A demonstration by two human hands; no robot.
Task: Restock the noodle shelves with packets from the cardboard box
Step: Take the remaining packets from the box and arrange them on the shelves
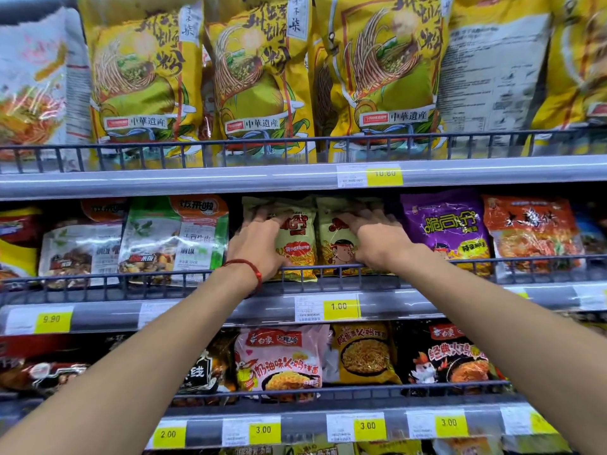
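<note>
Head view: two hands (259,244) (377,241) press two noodle packets (297,244) (335,247)

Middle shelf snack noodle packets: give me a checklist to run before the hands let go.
1. Left hand on the left pale-yellow packet: ok, palm and fingers rest on it.
2. Right hand on the right pale-yellow packet: ok.
3. Both packets upright behind the wire rail: ok.
4. Packets above the 1.00 price tag: ok.
5. Purple packet alongside undisturbed: ok, standing upright.
6. Room behind the packets for more: cannot tell, hidden.
</note>
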